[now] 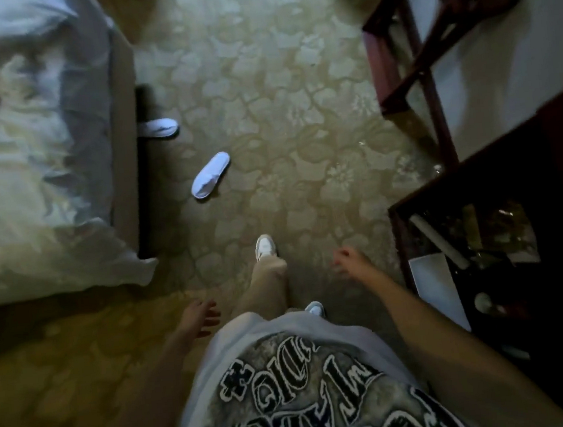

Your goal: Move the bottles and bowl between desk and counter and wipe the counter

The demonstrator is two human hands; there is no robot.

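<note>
I am standing on patterned carpet, looking down at my own legs and white shoes. My left hand (pixel 199 316) hangs low at the left with its fingers spread and nothing in it. My right hand (pixel 348 260) hangs a little higher at the right, fingers loosely curled, holding nothing. A dark wooden desk (pixel 543 160) stands at the right; a white sheet (pixel 436 284), a pale roll (pixel 439 243) and some dim small items lie on it. No bottle or bowl is clearly visible.
A bed with rumpled white bedding (pixel 27 162) fills the left. Two white slippers (pixel 211 175) (pixel 158 127) lie on the carpet beside it. A dark red wooden frame (pixel 407 73) stands at the upper right against a pale wall.
</note>
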